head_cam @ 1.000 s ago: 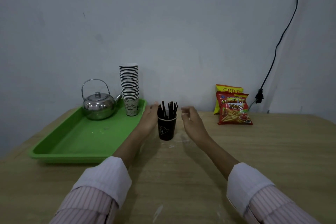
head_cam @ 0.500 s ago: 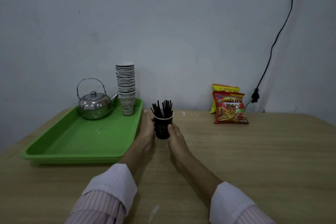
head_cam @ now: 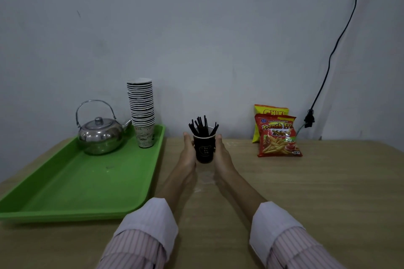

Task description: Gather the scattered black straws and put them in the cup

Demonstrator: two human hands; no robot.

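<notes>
Both hands on the black cup [head_cam: 204, 148]. My left hand [head_cam: 188, 155] is clamped on its left side and my right hand [head_cam: 221, 156] on its right side, each thumb lying up along the wall near the rim. The other fingers go round the far side, hidden by the cup. The cup is upright between my palms, its base on the wooden table [head_cam: 306, 192].

The black straws [head_cam: 201, 125] stand bunched inside the cup, just above my grip. Their ends fan out over the rim, one leaning toward my right thumb.

Left of the grip is a green tray [head_cam: 76, 181], its near-right edge beside my left forearm. On its far end, left of and beyond my left hand, sits a steel kettle [head_cam: 100, 135]. A stack of paper cups [head_cam: 142, 111] stands just right of the kettle's spout.

Right of the grip, well apart, a red french fries bag [head_cam: 278, 137] stands upright. A yellow snack bag [head_cam: 271, 111] is behind it, against the wall. Further right, a black cable [head_cam: 328, 61] hangs down the wall.

My striped sleeves [head_cam: 148, 236], with cuffs turned back, are nearest the camera.
</notes>
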